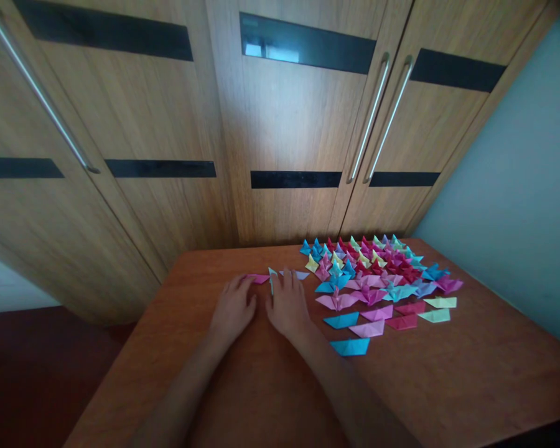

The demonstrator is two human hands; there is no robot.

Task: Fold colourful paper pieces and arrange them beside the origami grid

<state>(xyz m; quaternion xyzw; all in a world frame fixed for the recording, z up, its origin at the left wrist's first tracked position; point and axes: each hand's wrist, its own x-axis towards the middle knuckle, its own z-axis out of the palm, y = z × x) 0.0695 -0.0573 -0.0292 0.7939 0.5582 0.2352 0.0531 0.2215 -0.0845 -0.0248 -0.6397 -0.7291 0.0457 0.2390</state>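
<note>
My left hand (233, 309) rests on the wooden table, palm down, with its fingers loosely stretched. Its fingertips are at a pink folded paper piece (260, 279); whether they touch it I cannot tell. Beside it, my right hand (289, 306) lies palm down with extended fingers. They partly cover a lavender folded paper piece (301, 275). A narrow light-blue paper piece (272, 280) shows between the two hands, close to the right index finger. The undersides of both hands are hidden.
Rows of colourful origami figures (364, 264) crowd the back right of the table (177, 323). Several flat folded strips, including a blue strip (352, 346) and a green strip (441, 303), lie before them. A wooden wardrobe (289, 124) stands behind; a pale wall (518, 218) borders the right.
</note>
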